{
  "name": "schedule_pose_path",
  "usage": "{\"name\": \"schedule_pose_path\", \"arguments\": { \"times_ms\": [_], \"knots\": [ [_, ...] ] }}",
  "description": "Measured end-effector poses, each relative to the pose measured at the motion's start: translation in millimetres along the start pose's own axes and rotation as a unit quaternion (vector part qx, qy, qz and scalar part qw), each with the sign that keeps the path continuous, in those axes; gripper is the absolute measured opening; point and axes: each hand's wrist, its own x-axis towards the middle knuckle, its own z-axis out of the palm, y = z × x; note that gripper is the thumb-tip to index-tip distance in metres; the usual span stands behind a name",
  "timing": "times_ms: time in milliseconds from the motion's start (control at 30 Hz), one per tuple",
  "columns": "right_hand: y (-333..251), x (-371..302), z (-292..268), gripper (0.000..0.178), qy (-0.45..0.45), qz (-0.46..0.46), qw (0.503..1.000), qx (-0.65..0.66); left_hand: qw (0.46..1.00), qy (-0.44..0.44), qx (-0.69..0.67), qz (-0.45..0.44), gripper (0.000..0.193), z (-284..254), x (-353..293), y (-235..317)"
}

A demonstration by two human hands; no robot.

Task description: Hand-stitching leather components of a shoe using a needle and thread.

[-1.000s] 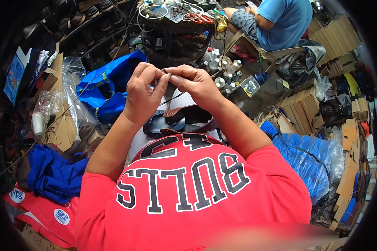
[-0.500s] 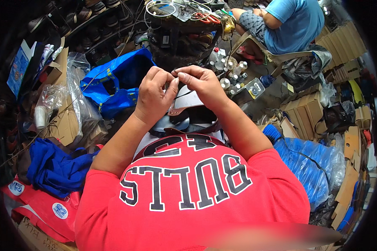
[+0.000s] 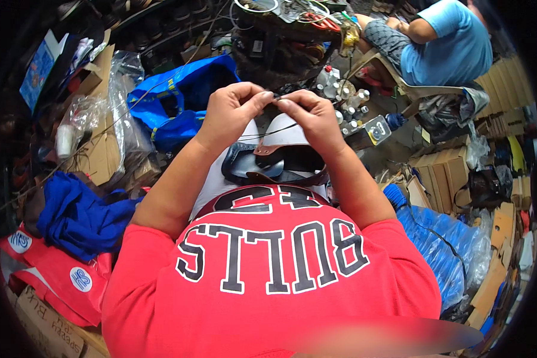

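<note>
In front of my chest my two hands meet, fingertips almost touching. My left hand (image 3: 232, 113) is closed in a pinch between thumb and forefinger. Also pinched, my right hand (image 3: 313, 116) holds the other side of the same small dark bit, which looks like part of a thin dark thread (image 3: 284, 127). A length of that thread hangs below my fingers. Under it, on my lap, rests what looks like an unfinished shoe or leather piece, with a white panel (image 3: 283, 137) and glossy black parts (image 3: 240, 166). Its exact kind is unclear.
A blue bag (image 3: 185, 119) stands at left, near plastic-wrapped cardboard (image 3: 104, 143) and blue cloth (image 3: 83, 215). Several bottles (image 3: 353, 104) stand ahead right. A cluttered stand (image 3: 268, 51) is ahead. Another person (image 3: 447, 45) sits far right, above blue wrapped sheets (image 3: 429, 232).
My hands have shifted slightly right in view, still pinching together. The left thumb now points more toward the right fingertips. The surroundings have shifted too, as the head view moved.
</note>
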Motion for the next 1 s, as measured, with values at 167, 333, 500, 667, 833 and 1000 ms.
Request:
{"name": "schedule_pose_path", "arguments": {
  "times_ms": [167, 333, 500, 667, 833, 1000],
  "knots": [
    [3, -2, -1, 0.019, -0.017, 0.128, 0.974, 0.185, 0.993, -0.016, -0.118, -0.01, 0.018, 7, -2, -2],
    [6, -6, 5, 0.018, 0.001, 0.152, 0.964, 0.218, 0.998, 0.035, -0.016, 0.041, 0.01, 11, -8, 0],
    [8, -4, 3, 0.016, -0.015, 0.229, 0.908, 0.35, 0.893, 0.087, 0.283, 0.338, 0.017, 8, -8, -2],
    [5, -7, -5, 0.017, -0.062, 0.301, 0.893, 0.328, 0.888, -0.001, 0.28, 0.366, 0.018, 0, -8, -3],
    [6, -13, -6, 0.02, -0.08, 0.224, 0.959, 0.156, 0.937, -0.03, 0.25, 0.242, 0.013, -1, -12, -2],
    [9, -18, -1, 0.02, -0.079, 0.149, 0.982, 0.091, 0.998, -0.053, 0.018, -0.003, 0.008, 3, -14, -9]
  ]
}}
